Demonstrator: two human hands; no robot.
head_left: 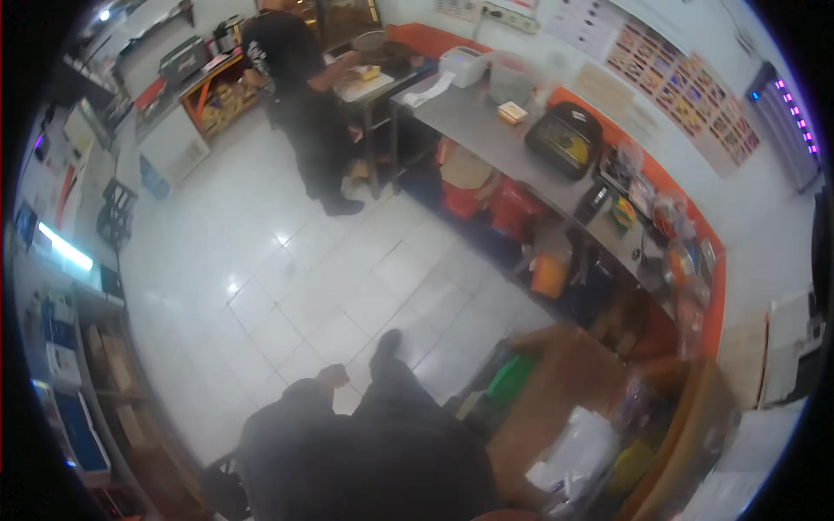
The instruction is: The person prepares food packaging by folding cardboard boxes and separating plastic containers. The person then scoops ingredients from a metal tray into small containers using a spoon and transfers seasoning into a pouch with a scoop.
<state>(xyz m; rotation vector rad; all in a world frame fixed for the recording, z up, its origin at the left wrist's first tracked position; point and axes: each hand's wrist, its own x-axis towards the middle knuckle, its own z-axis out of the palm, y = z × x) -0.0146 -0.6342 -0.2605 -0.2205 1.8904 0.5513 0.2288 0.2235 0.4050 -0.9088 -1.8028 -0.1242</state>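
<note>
My left hand (333, 376) shows small and blurred past the end of a dark sleeve, low in the view, over the white tiled floor (339, 286). Its fingers do not stand out clearly, and I make out nothing held in it. Just right of it, my dark trouser leg ends in a dark shoe (387, 342). My right hand is not in view. Nearest to my body on the right is a large open cardboard box (556, 391), with a white plastic bag (576, 451) and a green round thing (511, 379) about it.
A person in black (291, 95) stands at a far worktable, one hand by a yellow item (370, 73). A long steel table (486, 130) runs along the right wall, bearing a black appliance (565, 139). Wooden shelving (122, 399) lines the left side.
</note>
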